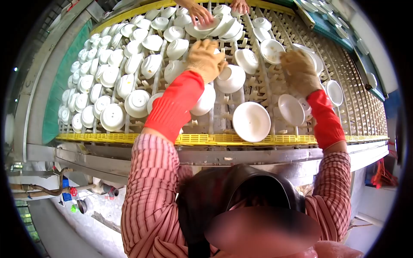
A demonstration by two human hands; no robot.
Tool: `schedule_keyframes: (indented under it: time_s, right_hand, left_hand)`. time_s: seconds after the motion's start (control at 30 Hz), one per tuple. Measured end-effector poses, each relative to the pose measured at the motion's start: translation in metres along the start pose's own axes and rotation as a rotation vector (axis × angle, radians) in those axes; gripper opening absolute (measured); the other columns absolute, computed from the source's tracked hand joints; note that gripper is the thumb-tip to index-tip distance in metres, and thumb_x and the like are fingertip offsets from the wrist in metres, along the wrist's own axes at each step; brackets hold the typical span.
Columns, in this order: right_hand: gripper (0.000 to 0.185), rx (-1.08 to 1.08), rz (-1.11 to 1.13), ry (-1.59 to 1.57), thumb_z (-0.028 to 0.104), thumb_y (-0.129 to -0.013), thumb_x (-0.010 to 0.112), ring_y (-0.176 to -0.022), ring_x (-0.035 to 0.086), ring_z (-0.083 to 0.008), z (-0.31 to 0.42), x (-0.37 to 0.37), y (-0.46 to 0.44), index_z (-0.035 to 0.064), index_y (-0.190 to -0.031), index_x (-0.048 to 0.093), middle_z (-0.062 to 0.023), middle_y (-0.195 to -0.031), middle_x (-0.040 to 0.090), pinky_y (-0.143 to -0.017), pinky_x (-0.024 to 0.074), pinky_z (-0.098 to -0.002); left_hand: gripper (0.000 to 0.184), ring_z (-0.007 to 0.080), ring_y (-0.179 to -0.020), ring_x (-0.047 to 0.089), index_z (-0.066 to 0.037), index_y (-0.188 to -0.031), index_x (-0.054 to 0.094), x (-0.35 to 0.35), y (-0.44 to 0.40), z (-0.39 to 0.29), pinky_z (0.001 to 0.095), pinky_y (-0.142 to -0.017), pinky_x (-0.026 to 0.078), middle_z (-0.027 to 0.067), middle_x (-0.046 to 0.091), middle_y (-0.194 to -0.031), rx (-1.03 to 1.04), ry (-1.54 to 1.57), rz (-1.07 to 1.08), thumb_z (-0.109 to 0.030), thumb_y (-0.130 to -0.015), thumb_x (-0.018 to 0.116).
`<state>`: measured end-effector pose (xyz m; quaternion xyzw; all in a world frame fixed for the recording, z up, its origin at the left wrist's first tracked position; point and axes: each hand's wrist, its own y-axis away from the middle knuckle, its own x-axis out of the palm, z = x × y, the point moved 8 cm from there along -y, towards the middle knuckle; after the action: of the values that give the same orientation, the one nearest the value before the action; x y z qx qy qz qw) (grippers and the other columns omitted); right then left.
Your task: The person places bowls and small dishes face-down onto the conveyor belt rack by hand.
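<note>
My left hand [205,61], in a tan work glove with a red cuff, is closed, with a white bowl [216,51] showing between thumb and fingers. An upside-down bowl [231,79] sits just to its right. My right hand [300,71], gloved the same way, reaches over the pegs. Its fingertips lie beside a bowl [272,51] with brownish marks, and white dishes [317,62] show behind it; whether it grips one is hidden. Nearer to me, a bowl [251,122] faces up at the belt's front edge, and another bowl [291,109] leans below my right hand.
Many white bowls [112,117] stand tilted in rows on the pegged belt [352,96], which has a yellow edge strip [206,139]. Across it, a co-worker's bare hands [200,14] handle stacked bowls [230,29]. A green conveyor [329,28] carries dishes at the far right.
</note>
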<state>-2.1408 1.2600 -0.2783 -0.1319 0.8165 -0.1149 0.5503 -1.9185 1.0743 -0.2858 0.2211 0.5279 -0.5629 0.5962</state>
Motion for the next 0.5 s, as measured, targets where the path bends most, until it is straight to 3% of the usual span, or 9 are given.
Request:
schedule_keyframes:
  time_s: [0.03, 0.07, 0.17, 0.23, 0.3, 0.33, 0.4, 0.47, 0.5]
  right_hand:
    - [0.055, 0.106, -0.075, 0.046, 0.023, -0.091, 0.081, -0.12, 0.071, -0.0332, -0.024, -0.014, 0.015, 0.0119, -0.143, 0.068, -0.0104, -0.133, 0.074, -0.108, 0.0544, -0.0498]
    - [0.058, 0.267, 0.002, 0.038, 0.025, -0.092, 0.08, -0.126, 0.07, -0.033, -0.053, -0.018, 0.029, 0.0129, -0.147, 0.067, -0.0112, -0.138, 0.073, -0.108, 0.0548, -0.0496]
    - [0.068, 0.74, 0.4, 0.066, 0.034, -0.094, 0.079, -0.135, 0.068, -0.0338, -0.132, -0.007, 0.08, 0.0156, -0.157, 0.062, -0.0137, -0.146, 0.072, -0.113, 0.0539, -0.0481]
    - [0.062, 0.732, 0.195, 0.034, 0.036, -0.096, 0.078, -0.13, 0.071, -0.0328, -0.137, -0.003, 0.094, 0.0163, -0.153, 0.066, -0.0109, -0.142, 0.075, -0.108, 0.0555, -0.0473]
    - [0.054, 0.614, -0.115, -0.148, 0.037, -0.098, 0.076, -0.123, 0.073, -0.0332, -0.111, -0.018, 0.09, 0.0159, -0.147, 0.07, -0.0105, -0.137, 0.077, -0.105, 0.0566, -0.0467]
    - [0.051, 0.565, -0.112, -0.269, 0.035, -0.098, 0.076, -0.12, 0.073, -0.0343, -0.084, -0.032, 0.071, 0.0143, -0.144, 0.072, -0.0107, -0.135, 0.077, -0.106, 0.0565, -0.046]
    - [0.056, 0.363, 0.016, -0.295, 0.032, -0.096, 0.078, -0.12, 0.073, -0.0338, -0.042, -0.026, 0.031, 0.0105, -0.147, 0.068, -0.0133, -0.134, 0.077, -0.105, 0.0564, -0.0452]
    - [0.061, 0.298, 0.051, -0.351, 0.034, -0.096, 0.078, -0.126, 0.071, -0.0329, -0.014, -0.008, 0.005, 0.0097, -0.151, 0.064, -0.0144, -0.14, 0.073, -0.108, 0.0557, -0.0462]
    - [0.06, 0.281, 0.083, -0.351, 0.034, -0.097, 0.077, -0.129, 0.069, -0.0329, -0.006, 0.005, -0.007, 0.0108, -0.15, 0.064, -0.0148, -0.143, 0.072, -0.109, 0.0554, -0.0469]
  left_hand:
    - [0.037, 0.033, -0.14, 0.058, -0.024, -0.13, 0.081, 0.001, 0.006, 0.011, 0.0463, -0.125, 0.039, 0.0148, 0.065, -0.154, -0.078, 0.027, 0.101, -0.045, -0.105, 0.065]
    - [0.031, 0.0309, -0.136, 0.059, -0.026, -0.121, 0.085, -0.002, 0.017, 0.023, 0.0477, -0.119, 0.043, 0.0129, 0.067, -0.15, -0.093, 0.023, -0.023, -0.043, -0.106, 0.063]
    - [0.039, 0.0273, -0.129, 0.061, -0.016, -0.116, 0.086, 0.01, 0.025, 0.022, 0.0478, -0.11, 0.044, 0.0099, 0.073, -0.136, -0.014, -0.046, 0.19, -0.044, -0.107, 0.061]
    - [0.046, 0.028, -0.124, 0.063, -0.006, -0.108, 0.086, 0.02, 0.023, 0.008, 0.0476, -0.112, 0.041, 0.0104, 0.076, -0.126, -0.012, -0.035, 0.302, -0.045, -0.109, 0.059]
    - [0.041, 0.0345, -0.105, 0.07, -0.007, -0.102, 0.084, -0.001, 0.017, 0.001, 0.0492, -0.101, 0.051, 0.0145, 0.077, -0.111, -0.237, 0.248, 0.313, -0.043, -0.107, 0.062]
    - [0.038, 0.0365, -0.099, 0.072, -0.007, -0.103, 0.082, -0.002, 0.014, -0.004, 0.0495, -0.096, 0.054, 0.0159, 0.077, -0.105, -0.373, 0.425, 0.361, -0.041, -0.106, 0.065]
    - [0.032, 0.0382, -0.094, 0.072, -0.005, -0.105, 0.079, -0.027, -0.003, -0.04, 0.0485, -0.089, 0.058, 0.0183, 0.075, -0.097, -0.087, 0.52, 0.029, -0.036, -0.101, 0.073]
    - [0.042, 0.0392, -0.105, 0.07, -0.003, -0.115, 0.076, -0.069, -0.001, -0.086, 0.0508, -0.096, 0.057, 0.0201, 0.074, -0.111, 0.187, 0.614, -0.255, -0.04, -0.097, 0.078]
    - [0.045, 0.0384, -0.109, 0.07, -0.003, -0.116, 0.076, -0.063, -0.002, -0.111, 0.0511, -0.099, 0.057, 0.0193, 0.073, -0.117, 0.267, 0.701, 0.011, -0.044, -0.097, 0.078]
